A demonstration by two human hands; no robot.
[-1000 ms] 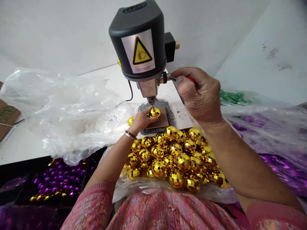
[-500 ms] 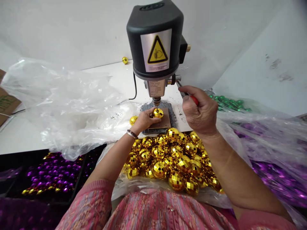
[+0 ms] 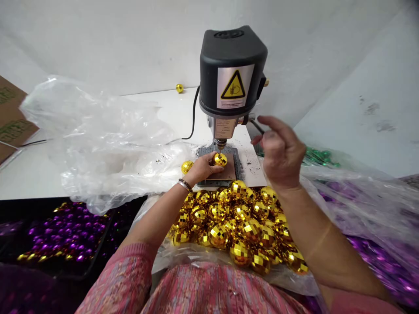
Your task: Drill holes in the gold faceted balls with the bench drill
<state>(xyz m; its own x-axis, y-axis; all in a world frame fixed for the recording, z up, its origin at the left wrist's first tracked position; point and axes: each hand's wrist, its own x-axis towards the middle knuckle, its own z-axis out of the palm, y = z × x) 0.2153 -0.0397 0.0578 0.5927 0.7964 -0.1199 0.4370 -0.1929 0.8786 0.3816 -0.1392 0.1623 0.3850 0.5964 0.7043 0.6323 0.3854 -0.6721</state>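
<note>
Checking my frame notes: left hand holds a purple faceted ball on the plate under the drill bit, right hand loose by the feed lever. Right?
Not quite. In the head view the ball that the left hand holds on the plate under the drill bit is gold, not purple. The right hand is loose by the lever, as you noted.

A plain white wall (image 3: 98, 39) runs behind a white tabletop (image 3: 163, 109), and a second white wall (image 3: 360, 87) with a few grey smudges meets it in a corner on the right. Crumpled clear plastic sheeting (image 3: 98, 144) covers the table's left part, with a brown cardboard box (image 3: 13, 117) at the far left edge. The light is soft, even and casts only faint shadows.
</note>
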